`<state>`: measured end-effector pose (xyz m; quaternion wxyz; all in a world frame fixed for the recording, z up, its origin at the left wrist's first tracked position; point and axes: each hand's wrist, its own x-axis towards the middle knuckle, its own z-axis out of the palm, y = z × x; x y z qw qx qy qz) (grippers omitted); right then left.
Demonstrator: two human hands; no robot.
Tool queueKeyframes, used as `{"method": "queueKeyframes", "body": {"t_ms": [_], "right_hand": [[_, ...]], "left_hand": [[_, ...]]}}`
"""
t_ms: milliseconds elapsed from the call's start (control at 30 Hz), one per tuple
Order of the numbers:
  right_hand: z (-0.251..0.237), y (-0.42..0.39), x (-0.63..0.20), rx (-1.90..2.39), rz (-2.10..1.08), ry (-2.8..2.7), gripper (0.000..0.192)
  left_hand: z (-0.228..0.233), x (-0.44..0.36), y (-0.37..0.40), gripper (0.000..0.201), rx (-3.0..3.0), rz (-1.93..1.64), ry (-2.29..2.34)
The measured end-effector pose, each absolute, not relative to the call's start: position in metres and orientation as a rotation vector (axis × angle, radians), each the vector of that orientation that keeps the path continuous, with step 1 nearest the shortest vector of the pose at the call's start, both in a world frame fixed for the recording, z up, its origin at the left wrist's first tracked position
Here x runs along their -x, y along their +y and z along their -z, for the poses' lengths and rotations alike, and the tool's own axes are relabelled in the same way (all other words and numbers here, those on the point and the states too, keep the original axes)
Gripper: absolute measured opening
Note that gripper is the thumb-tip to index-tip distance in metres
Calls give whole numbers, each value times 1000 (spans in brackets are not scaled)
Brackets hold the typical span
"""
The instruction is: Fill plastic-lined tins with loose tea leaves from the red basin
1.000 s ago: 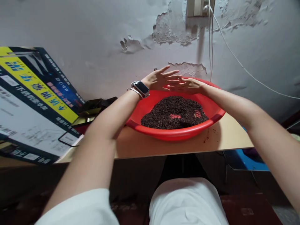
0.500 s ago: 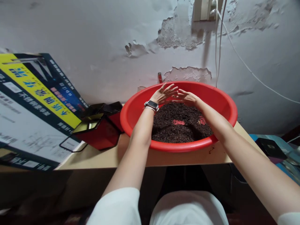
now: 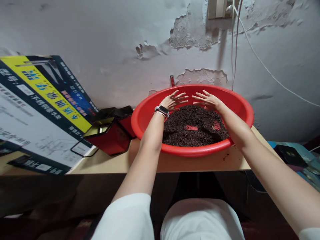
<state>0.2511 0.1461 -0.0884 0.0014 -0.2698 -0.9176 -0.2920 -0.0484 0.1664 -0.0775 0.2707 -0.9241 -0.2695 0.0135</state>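
Observation:
A large red plastic basin (image 3: 192, 151) rests on the table, its bottom spread with dark, loose tea-like leaves (image 3: 185, 123). Two small red patches of the basin's floor show through the leaves. Over the far part of the heap is my left hand (image 3: 172, 101), fingers spread, holding nothing; a smartwatch (image 3: 162, 110) and a bracelet are on that wrist. My right hand (image 3: 208, 101) faces it from the other side, also with fingers apart and nothing held. A gap separates the fingertips of both hands. Whether their undersides touch the leaves I cannot tell.
Left of the basin stand red and black containers (image 3: 112, 135) and a large printed cardboard box (image 3: 32, 110). The pale table (image 3: 200, 165) ends close to my body. Behind is a peeling wall with hanging cables (image 3: 235, 50). A black box (image 3: 290, 155) lies at right.
My hands have moved apart: their fingertips were close together or overlapping and now have a gap between them. The whole view has shifted slightly.

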Motion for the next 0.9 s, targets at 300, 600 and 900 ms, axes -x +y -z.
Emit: {"method": "queueKeyframes", "body": {"t_ms": [300, 600, 900], "right_hand": [[94, 143, -240, 983, 1019, -2911, 72], [93, 150, -249, 831, 981, -2906, 69], [96, 148, -246, 884, 942, -2899, 67]], "left_hand": [[79, 41, 166, 71, 2590, -109, -648], [79, 42, 165, 72, 2539, -138, -624], [81, 40, 167, 71, 2434, -199, -653]]}}
